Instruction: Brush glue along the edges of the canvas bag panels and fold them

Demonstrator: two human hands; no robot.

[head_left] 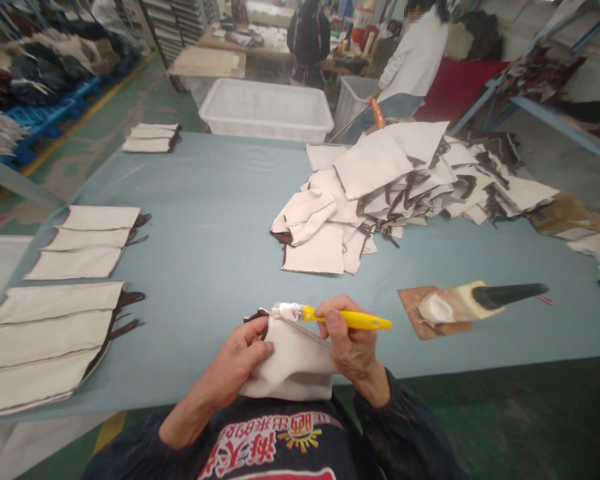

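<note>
My left hand [243, 357] pinches the upper left corner of a cream fabric piece [293, 363] with dark trim, which hangs over the table's near edge against my front. My right hand [347, 340] is closed round the yellow handle of a paintbrush [365, 321]. The brush's whitish bristles touch the fabric's top edge close to my left fingers. Over to the right, a glue container [450, 305] with a white-coated opening and a dark spout-like end lies on a brown board [414, 320].
A heap of cream pieces [375, 167] covers the table's [215, 220] back right. Overlapping rows of similar pieces [55, 333] lie along the left side. Beyond the far edge stands a white plastic tub [265, 110]. Two people are at the back, one in a white top [417, 53].
</note>
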